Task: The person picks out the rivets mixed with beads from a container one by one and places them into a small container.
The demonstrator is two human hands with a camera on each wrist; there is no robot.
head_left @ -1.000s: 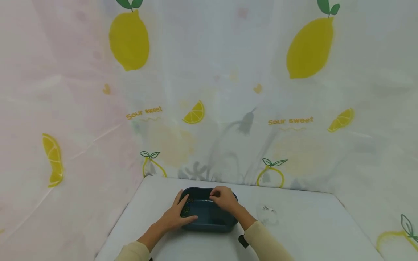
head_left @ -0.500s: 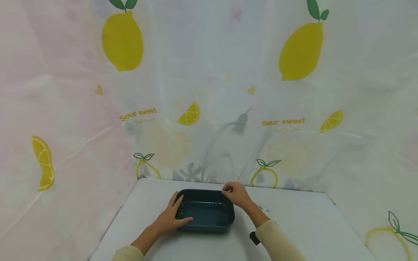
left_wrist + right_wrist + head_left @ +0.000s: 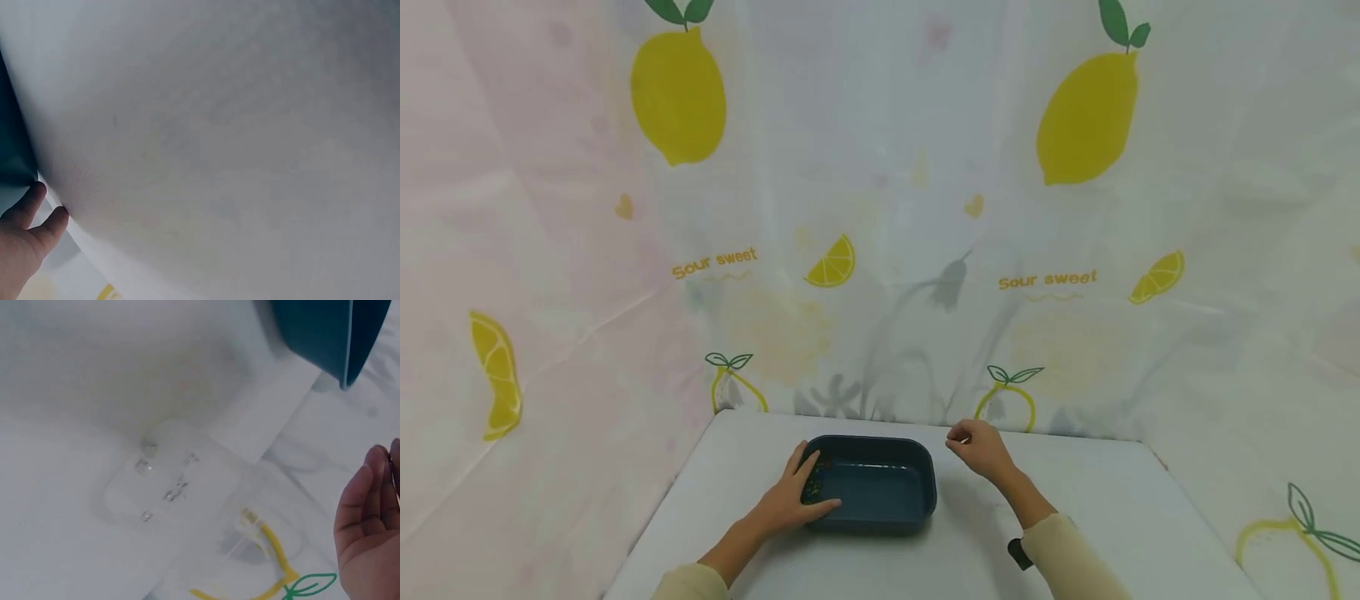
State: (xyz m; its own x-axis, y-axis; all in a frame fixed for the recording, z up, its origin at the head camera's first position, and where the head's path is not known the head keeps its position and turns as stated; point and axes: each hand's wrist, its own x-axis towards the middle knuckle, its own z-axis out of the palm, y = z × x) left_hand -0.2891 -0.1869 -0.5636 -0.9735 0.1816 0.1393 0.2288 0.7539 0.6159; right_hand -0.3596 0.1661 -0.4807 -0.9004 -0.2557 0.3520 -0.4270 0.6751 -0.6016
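Observation:
A dark blue rectangular tray stands on the white table. My left hand rests on its left end, fingers straight and spread at the rim, thumb by the front edge. In the left wrist view two fingertips show beside the tray's wall. Right of the tray, my right hand is raised with thumb and fingertips together. The right wrist view catches a thin dark strip between those fingers; its kind is unclear. Small greenish and reddish bits show at the tray's left inner end, too small to name.
A clear, cloud-shaped dish with several small shiny pieces lies on the table, mostly hidden by the right forearm in the head view. A lemon-print curtain closes off the back and sides.
My right hand has moved right, from over the tray's back right corner to beside the tray, fingertips still together. The left hand stays on the tray. The head view has shifted slightly.

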